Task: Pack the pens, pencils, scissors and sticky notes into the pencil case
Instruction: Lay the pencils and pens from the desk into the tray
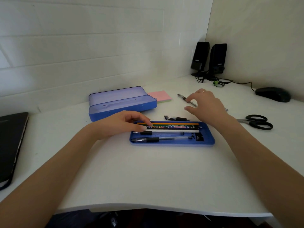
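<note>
A blue tray insert (209,143) lies on the white desk and holds pencils (174,126) and two pens (164,139). My left hand (121,123) rests on the tray's left end, fingertips touching the pencils. Behind it the blue pencil case (121,111) stands open with its lilac lid up. My right hand (205,104) hovers with fingers spread over a loose pen (182,97); it holds nothing. Another black pen (176,118) lies just behind the tray. Pink sticky notes (160,95) sit right of the case. Black scissors (256,122) lie at the right.
Two black speakers (209,60) with cables stand in the back right corner, and a black mouse (273,94) lies beside them. A black notebook or laptop (11,145) lies at the left edge. The desk's front edge (148,208) runs close to me.
</note>
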A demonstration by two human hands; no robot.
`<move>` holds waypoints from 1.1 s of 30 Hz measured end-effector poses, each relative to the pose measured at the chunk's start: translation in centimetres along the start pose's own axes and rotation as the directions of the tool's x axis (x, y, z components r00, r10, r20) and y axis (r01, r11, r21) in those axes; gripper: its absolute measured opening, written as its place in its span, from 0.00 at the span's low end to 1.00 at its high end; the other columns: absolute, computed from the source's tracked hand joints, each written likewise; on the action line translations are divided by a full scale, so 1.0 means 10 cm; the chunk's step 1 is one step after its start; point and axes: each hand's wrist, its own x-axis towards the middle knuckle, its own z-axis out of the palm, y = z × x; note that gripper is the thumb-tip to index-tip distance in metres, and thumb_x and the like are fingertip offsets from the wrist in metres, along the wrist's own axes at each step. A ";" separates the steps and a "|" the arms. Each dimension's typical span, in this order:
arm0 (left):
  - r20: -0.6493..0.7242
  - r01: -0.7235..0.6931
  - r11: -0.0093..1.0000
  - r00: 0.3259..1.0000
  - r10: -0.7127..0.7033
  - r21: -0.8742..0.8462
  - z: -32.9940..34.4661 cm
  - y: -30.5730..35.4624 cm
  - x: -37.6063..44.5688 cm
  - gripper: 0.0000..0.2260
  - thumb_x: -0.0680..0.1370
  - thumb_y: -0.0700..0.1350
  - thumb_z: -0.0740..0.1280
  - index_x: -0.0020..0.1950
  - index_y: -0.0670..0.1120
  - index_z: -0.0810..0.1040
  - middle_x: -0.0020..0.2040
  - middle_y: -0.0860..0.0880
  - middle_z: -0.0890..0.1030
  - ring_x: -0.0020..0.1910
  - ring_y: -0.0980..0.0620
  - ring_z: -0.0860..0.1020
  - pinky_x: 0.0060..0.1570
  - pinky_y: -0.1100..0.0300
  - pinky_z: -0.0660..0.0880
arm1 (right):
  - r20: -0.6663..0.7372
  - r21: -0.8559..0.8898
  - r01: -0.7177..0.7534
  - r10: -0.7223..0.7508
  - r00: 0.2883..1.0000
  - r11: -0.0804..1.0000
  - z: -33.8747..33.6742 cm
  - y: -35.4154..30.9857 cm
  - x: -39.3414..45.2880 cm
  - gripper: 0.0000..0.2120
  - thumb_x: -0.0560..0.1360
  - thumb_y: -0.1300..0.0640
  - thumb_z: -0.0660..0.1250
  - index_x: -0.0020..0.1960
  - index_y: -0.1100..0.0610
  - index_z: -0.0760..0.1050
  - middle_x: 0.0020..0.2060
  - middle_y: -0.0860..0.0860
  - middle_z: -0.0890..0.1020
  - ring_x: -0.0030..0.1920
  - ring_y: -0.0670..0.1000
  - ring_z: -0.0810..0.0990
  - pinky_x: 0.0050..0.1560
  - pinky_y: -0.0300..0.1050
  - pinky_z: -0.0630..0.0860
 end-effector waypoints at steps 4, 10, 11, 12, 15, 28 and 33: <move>0.028 0.002 1.000 1.000 -0.003 0.019 0.00 0.02 -0.02 0.12 0.69 0.50 0.73 0.52 0.56 0.81 0.59 0.59 0.80 0.60 0.52 0.77 0.64 0.57 0.72 | 0.036 -0.066 -0.119 0.122 0.992 0.991 0.09 0.08 0.04 0.15 0.78 0.50 0.61 0.63 0.50 0.76 0.62 0.53 0.77 0.63 0.56 0.73 0.61 0.54 0.66; 0.052 -0.023 1.000 0.998 0.023 0.011 0.00 0.03 -0.03 0.23 0.59 0.60 0.76 0.52 0.57 0.81 0.59 0.58 0.80 0.62 0.53 0.77 0.66 0.55 0.71 | -0.008 0.086 -0.156 0.157 0.988 0.984 0.17 0.11 0.09 0.15 0.76 0.64 0.60 0.52 0.51 0.81 0.55 0.54 0.81 0.54 0.57 0.79 0.55 0.52 0.76; 0.051 -0.025 1.000 0.998 0.025 0.013 0.00 0.02 -0.03 0.25 0.58 0.63 0.76 0.52 0.57 0.81 0.59 0.58 0.80 0.62 0.53 0.77 0.65 0.56 0.72 | -0.022 0.125 -0.151 0.155 0.988 0.980 0.19 0.12 0.09 0.17 0.75 0.67 0.59 0.51 0.52 0.82 0.54 0.55 0.81 0.54 0.57 0.79 0.54 0.51 0.76; 0.052 -0.026 1.000 0.998 0.025 0.014 0.00 0.02 -0.03 0.26 0.57 0.64 0.75 0.52 0.57 0.81 0.59 0.58 0.80 0.61 0.53 0.77 0.64 0.57 0.72 | -0.044 0.169 -0.144 0.153 0.987 0.975 0.19 0.11 0.09 0.18 0.74 0.68 0.58 0.51 0.53 0.82 0.54 0.55 0.81 0.53 0.56 0.78 0.53 0.51 0.77; 0.070 -0.019 0.998 0.997 0.014 0.061 0.00 0.02 -0.03 0.26 0.57 0.62 0.77 0.53 0.59 0.80 0.60 0.57 0.78 0.60 0.52 0.77 0.64 0.55 0.73 | -0.084 0.334 -0.129 0.166 0.983 0.934 0.12 0.06 0.08 0.18 0.73 0.70 0.59 0.49 0.54 0.83 0.50 0.55 0.82 0.44 0.52 0.78 0.43 0.44 0.75; 0.002 0.047 0.991 0.999 -0.048 0.126 0.03 0.02 -0.02 0.19 0.69 0.47 0.75 0.56 0.62 0.78 0.57 0.61 0.78 0.53 0.60 0.78 0.55 0.72 0.73 | 0.404 0.550 0.193 -0.461 0.790 0.812 -0.44 -0.42 -0.30 0.12 0.70 0.67 0.65 0.40 0.52 0.82 0.40 0.66 0.82 0.38 0.61 0.77 0.56 0.64 0.73; 0.043 0.014 0.998 0.999 -0.017 0.068 0.01 0.02 -0.03 0.18 0.69 0.42 0.74 0.55 0.60 0.79 0.60 0.56 0.79 0.59 0.52 0.78 0.64 0.54 0.72 | 0.511 0.533 0.177 -0.482 0.712 0.827 -0.48 -0.41 -0.34 0.09 0.71 0.65 0.68 0.39 0.52 0.82 0.39 0.61 0.82 0.35 0.49 0.75 0.43 0.40 0.70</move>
